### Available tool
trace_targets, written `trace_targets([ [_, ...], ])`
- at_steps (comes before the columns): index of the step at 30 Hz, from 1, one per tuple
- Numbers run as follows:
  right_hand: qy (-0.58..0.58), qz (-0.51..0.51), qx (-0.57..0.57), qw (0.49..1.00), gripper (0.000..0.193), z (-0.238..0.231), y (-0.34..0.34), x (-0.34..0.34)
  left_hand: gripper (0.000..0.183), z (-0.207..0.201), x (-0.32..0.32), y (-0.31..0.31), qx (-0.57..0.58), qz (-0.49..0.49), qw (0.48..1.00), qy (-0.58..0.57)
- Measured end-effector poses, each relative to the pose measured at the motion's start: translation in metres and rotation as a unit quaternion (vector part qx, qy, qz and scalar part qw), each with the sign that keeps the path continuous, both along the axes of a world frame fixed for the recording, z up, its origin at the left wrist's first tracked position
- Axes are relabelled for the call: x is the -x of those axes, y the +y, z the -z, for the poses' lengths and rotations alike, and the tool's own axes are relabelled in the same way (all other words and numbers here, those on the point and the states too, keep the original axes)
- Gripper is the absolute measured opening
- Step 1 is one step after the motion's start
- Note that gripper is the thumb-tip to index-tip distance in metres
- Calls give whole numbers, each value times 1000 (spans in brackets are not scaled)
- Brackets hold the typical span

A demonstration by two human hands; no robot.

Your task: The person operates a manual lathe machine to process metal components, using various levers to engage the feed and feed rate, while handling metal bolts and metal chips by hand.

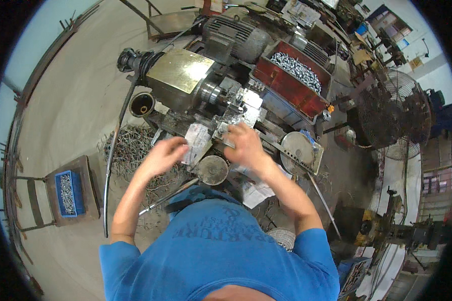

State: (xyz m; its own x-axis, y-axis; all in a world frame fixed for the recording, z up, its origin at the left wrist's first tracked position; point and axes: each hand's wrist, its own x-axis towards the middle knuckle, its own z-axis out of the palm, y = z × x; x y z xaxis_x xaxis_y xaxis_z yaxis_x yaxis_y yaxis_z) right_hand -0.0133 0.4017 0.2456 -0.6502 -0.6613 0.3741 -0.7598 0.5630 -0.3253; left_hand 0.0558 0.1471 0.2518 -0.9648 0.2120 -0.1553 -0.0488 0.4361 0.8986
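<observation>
My left hand (166,154) is over the near side of a small lathe-like machine (186,95), its fingers bent and a little apart, with nothing visible in them. Beside its fingertips lies a printed paper sheet (197,140). My right hand (245,145) reaches to the metal tool slide (246,113), just below the shiny spindle chuck (209,93). Its fingers curve inward and are blurred; whether they hold a small part cannot be made out. A round worn disc (213,170) sits below and between the hands.
A red bin (291,75) of shiny metal parts stands behind the slide. Metal scrap (130,145) heaps on the floor at left, near a long bar (116,155). A blue crate (69,193) rests on a stool. A round lid (297,153) and a fan (394,113) are at right.
</observation>
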Motion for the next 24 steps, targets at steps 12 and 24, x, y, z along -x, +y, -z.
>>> trace_targets([
  [12, 53, 106, -209, 971, 22, 73, -50, 133, 36, 48, -80, -192, 344, -289, 893, 30],
  [24, 78, 69, -160, 982, 23, 79, -52, 138, 29, 113, -66, -201, 349, -306, 883, -66],
])
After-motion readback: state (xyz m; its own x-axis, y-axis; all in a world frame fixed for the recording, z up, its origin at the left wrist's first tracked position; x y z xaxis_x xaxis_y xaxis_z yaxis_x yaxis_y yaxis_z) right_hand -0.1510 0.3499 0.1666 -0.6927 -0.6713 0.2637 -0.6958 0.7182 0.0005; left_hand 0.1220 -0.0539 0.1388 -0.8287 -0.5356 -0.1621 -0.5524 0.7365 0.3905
